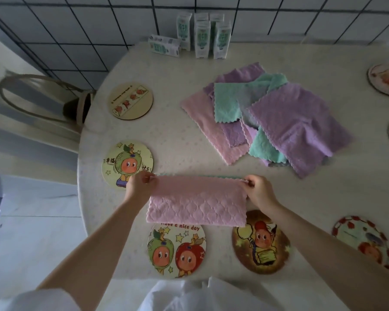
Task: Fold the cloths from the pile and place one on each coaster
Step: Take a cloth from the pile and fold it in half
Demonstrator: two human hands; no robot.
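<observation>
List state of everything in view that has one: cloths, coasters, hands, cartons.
pink cloth: stretched between both hands, lower edge overlapping the near coaster's top.
cloth pile: unfolded, loosely overlapping on the table.
left hand: pinches the pink cloth's left corner.
right hand: pinches its right corner.
coasters: seven in view, none with a cloth placed on it.
cartons: upright, one lying on its side.

White short sleeve (38,299), white shirt front (189,295); left hand (142,187) and right hand (259,191) bare.
</observation>
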